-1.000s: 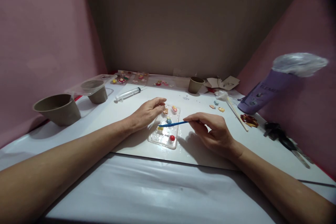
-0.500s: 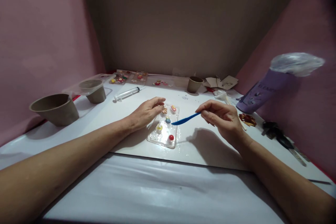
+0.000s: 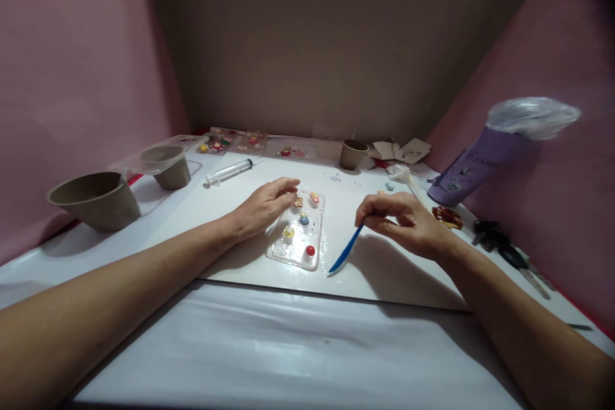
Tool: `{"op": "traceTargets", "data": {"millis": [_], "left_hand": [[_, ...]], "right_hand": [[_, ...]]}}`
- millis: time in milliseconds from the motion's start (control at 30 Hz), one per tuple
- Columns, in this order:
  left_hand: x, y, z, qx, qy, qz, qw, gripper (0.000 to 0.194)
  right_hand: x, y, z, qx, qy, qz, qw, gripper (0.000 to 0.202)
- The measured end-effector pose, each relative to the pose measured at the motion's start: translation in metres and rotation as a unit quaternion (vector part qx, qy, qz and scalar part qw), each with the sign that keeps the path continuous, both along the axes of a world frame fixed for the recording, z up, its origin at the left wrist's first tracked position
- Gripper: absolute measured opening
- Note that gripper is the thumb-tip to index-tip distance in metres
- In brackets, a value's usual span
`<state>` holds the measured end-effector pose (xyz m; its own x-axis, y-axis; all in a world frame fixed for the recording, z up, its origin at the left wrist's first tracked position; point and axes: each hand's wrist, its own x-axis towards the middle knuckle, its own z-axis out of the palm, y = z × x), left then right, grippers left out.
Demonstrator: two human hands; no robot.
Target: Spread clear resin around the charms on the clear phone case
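A clear phone case (image 3: 293,257) lies on a white board, with small charms stuck on it. Among these are a red ball (image 3: 310,250), a blue charm (image 3: 304,220), a yellow-and-white one (image 3: 288,231) and a pink one (image 3: 314,198). My left hand (image 3: 270,205) rests at the case's upper left, fingers stretched out, beside a brown charm (image 3: 298,202). Pinched in my right hand (image 3: 401,221) is a blue plastic knife (image 3: 346,252). Its blade slants down to the left, the tip close to the board, right of the case.
A syringe (image 3: 230,172) lies at the back left, near two brown pots (image 3: 96,202). Another brown pot (image 3: 354,155) stands behind. To the right are a purple tumbler (image 3: 473,166) and scissors (image 3: 512,256). Decorated clear cases (image 3: 252,141) line the back.
My right hand has swung the blue knife from above the case down and off its right side, so it now points steeply downward. The left hand stays at the case.
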<state>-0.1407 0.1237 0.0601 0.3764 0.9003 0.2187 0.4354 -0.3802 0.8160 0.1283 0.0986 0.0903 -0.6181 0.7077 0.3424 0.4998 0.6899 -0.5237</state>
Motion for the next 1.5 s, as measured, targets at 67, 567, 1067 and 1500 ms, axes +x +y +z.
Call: {"op": "traceTargets", "data": {"millis": [67, 567, 1067, 1500], "left_hand": [[0.001, -0.001, 0.001, -0.001, 0.0, 0.003, 1.0, 0.046], [0.003, -0.002, 0.003, -0.007, -0.003, 0.009, 1.0, 0.048], [0.004, -0.004, 0.005, -0.011, -0.003, 0.014, 1.0, 0.048], [0.001, -0.002, 0.003, 0.002, 0.005, 0.006, 1.0, 0.045]], "right_hand": [[0.0, 0.0, 0.0, 0.01, -0.017, -0.008, 1.0, 0.014], [0.002, -0.003, 0.009, -0.04, -0.034, -0.031, 0.998, 0.015], [0.0, -0.001, 0.003, 0.013, 0.013, -0.091, 0.996, 0.016], [-0.003, 0.005, -0.009, 0.095, -0.008, -0.165, 0.982, 0.015]]}}
